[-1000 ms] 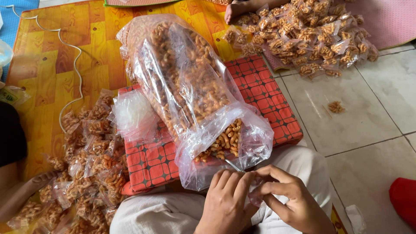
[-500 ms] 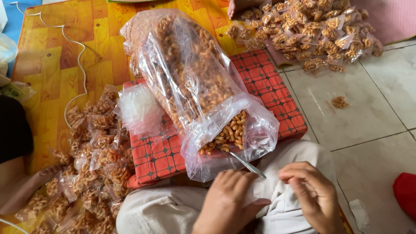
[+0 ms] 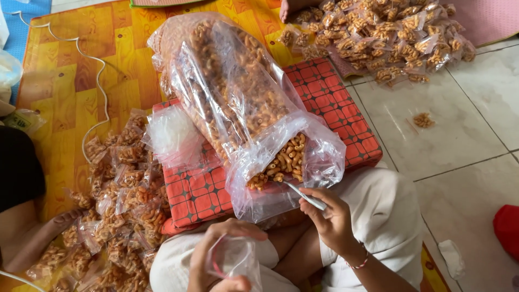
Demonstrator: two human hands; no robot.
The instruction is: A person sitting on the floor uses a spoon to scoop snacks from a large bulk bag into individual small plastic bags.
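Observation:
A big clear plastic bag (image 3: 238, 103) full of orange curled snacks lies across a red patterned cushion (image 3: 330, 103), its open mouth facing me. My right hand (image 3: 331, 219) grips the handle of a metal spoon (image 3: 304, 197) whose bowl reaches into the bag's mouth among the snacks. My left hand (image 3: 216, 259) holds a small empty clear bag (image 3: 233, 261) open over my lap, near the bottom edge of the view.
Several small filled snack bags (image 3: 113, 216) lie piled at the left on an orange mat (image 3: 65, 97). Another heap of filled bags (image 3: 378, 38) sits at the top right beside someone's foot. Empty clear bags (image 3: 167, 135) rest on the cushion. White tile floor (image 3: 459, 135) lies right.
My hands have come apart. The right hand took hold of the spoon and moved up to the big bag's mouth; the left hand dropped lower with the small bag opened.

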